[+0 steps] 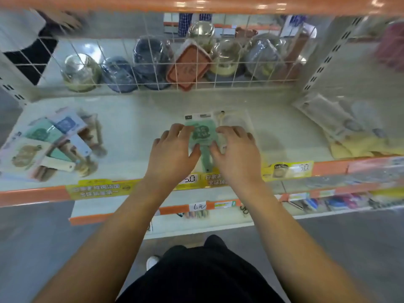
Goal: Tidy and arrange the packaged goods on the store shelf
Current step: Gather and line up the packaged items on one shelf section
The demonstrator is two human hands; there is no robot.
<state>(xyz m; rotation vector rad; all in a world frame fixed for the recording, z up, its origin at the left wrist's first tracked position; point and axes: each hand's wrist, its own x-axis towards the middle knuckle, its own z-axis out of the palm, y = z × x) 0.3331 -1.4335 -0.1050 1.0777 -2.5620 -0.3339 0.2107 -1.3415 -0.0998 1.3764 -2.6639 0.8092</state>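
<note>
A green packaged item with a handle [201,136] lies flat on the white shelf [135,119], near its front edge at the centre. My left hand [175,147] presses on its left side and my right hand [235,147] on its right side, fingers spread flat over the packet. A clear plastic packet [237,120] lies just behind my right hand. A messy pile of similar green, blue and beige packets [48,143] sits at the shelf's left end.
A wire grid [153,62] backs the shelf; behind it stand wrapped bowls and an orange tray [188,66]. White and yellow packaged goods [349,132] lie at the right. Price labels [286,170] line the orange front rail. Lower shelves hold small items.
</note>
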